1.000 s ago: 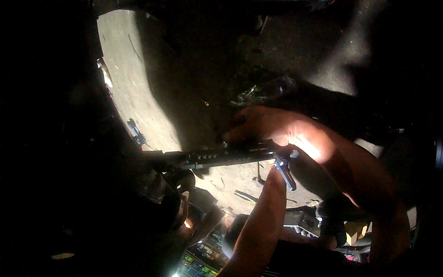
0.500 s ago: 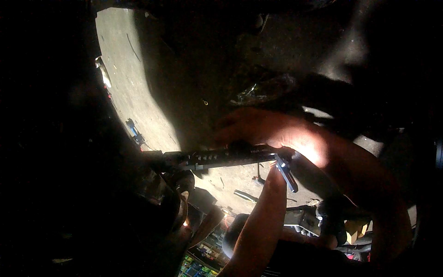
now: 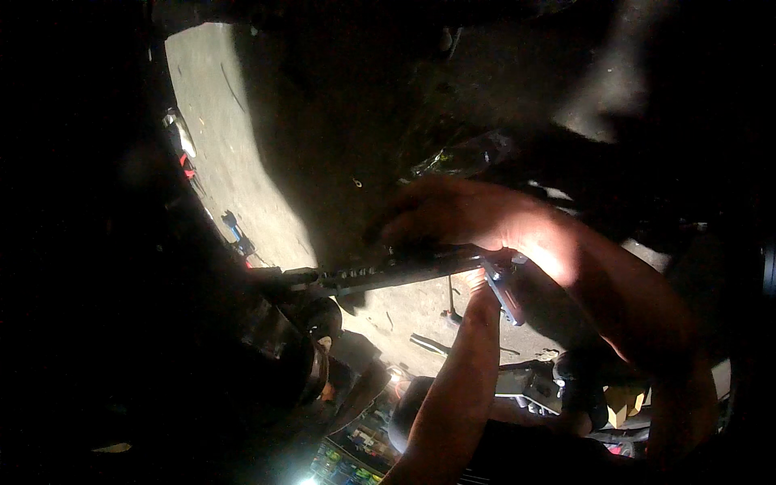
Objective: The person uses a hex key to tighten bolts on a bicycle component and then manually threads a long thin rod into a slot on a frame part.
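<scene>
A dark, ridged metal bar (image 3: 364,280) runs across the middle, under the dark body of something overhead. My right hand (image 3: 461,212) reaches over it from the right, wrist bent and brightly lit. Its fingers curl down around the bar, though shadow swallows their tips. From below, my left hand (image 3: 478,283) comes up against the bar's underside near its right end. Most of its fingers are hidden there. Close beside that hand, a flat, shiny metal piece (image 3: 504,297) slants down from the bar; whether I hold it cannot be made out.
Pliers (image 3: 430,343) and a hammer-like tool (image 3: 452,307) lie on the sunlit concrete floor (image 3: 234,162). A blue-and-black tool (image 3: 234,230) lies at left. A bin of colourful small items (image 3: 347,465) and a yellowish box (image 3: 624,404) are near the lower edge. Deep shadow covers both sides.
My right hand and wrist have shifted slightly upward. My left hand has turned a little, and the flat metal piece has moved slightly with it. A bright glare now shows at the bottom.
</scene>
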Tool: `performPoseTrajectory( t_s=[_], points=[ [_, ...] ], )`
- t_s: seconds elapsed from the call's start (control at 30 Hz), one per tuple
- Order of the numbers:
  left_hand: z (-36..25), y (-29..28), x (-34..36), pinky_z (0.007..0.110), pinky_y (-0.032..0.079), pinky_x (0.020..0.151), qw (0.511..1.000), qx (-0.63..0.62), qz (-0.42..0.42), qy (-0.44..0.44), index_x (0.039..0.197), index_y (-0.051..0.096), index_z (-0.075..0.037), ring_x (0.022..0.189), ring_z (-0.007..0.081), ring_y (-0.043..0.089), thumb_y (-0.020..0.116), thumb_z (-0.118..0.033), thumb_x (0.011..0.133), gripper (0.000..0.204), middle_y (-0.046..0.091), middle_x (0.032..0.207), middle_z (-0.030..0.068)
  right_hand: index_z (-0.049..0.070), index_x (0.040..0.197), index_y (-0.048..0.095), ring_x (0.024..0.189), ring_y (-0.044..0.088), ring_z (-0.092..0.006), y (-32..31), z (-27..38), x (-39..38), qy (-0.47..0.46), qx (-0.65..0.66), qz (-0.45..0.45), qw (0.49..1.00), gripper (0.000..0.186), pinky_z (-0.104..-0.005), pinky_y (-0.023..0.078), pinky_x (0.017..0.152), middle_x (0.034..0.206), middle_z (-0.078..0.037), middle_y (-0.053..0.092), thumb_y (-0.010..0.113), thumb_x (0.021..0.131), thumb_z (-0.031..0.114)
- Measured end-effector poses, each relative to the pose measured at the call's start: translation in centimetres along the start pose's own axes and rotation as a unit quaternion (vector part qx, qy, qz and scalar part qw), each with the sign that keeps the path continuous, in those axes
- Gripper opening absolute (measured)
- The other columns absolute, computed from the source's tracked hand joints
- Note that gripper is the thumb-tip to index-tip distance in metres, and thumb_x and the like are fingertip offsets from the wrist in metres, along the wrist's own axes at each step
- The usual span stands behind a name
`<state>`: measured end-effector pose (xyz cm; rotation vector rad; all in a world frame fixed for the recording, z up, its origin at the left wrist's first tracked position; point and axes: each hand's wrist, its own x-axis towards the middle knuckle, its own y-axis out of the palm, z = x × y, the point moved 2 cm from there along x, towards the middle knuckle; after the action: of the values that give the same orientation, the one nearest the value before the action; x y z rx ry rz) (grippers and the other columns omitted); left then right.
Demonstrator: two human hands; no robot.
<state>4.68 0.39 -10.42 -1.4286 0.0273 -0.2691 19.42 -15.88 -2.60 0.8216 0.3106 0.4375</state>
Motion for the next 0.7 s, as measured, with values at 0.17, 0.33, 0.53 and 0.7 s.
performPoseTrajectory(
  t_s=[0.17,0.33,0.53,0.7],
  points=[
    [-0.3,0.0,0.3,0.035,0.045,0.082,1.0,0.002,-0.004,0.003,0.11,0.054,0.003,0.095,0.028,0.055,0.052,-0.026,0.086,0.037,0.057,0.11,0.0171,0.003,0.111,0.061,0.096,0.059,-0.023,-0.3,-0.8,0.5,0.127,0.01,0.011,0.992,0.037,-0.0325,0.046,0.084,0.108,-0.015,0.061,0.06,0.084,0.029],
    [-0.4,0.3,0.6,0.035,0.044,0.082,1.0,0.002,-0.006,0.005,0.11,0.054,0.003,0.095,0.028,0.055,0.051,-0.025,0.086,0.037,0.057,0.11,0.017,0.004,0.11,0.061,0.092,0.059,-0.0232,-0.3,1.2,0.2,0.159,-0.086,0.007,0.983,0.037,-0.0345,0.046,0.082,0.1,-0.015,0.063,0.058,0.086,0.032],
    [-0.1,-0.4,-0.4,0.035,0.044,0.083,1.0,0.01,-0.005,0.002,0.11,0.054,0.003,0.095,0.0279,0.055,0.051,-0.025,0.086,0.037,0.057,0.11,0.017,0.005,0.106,0.063,0.094,0.057,-0.0251,0.6,0.4,1.0,0.049,0.041,0.064,0.996,0.042,-0.037,0.044,0.085,0.105,-0.015,0.06,0.058,0.084,0.041],
    [-1.4,0.1,-1.4,0.035,0.044,0.083,1.0,-0.015,0.008,-0.008,0.11,0.055,0.002,0.095,0.0279,0.055,0.051,-0.025,0.086,0.036,0.057,0.11,0.0169,0.005,0.106,0.063,0.096,0.057,-0.0251,0.4,0.9,0.4,0.144,-0.109,0.037,0.983,0.039,-0.0363,0.045,0.085,0.108,-0.017,0.059,0.056,0.086,0.037]
  ],
)
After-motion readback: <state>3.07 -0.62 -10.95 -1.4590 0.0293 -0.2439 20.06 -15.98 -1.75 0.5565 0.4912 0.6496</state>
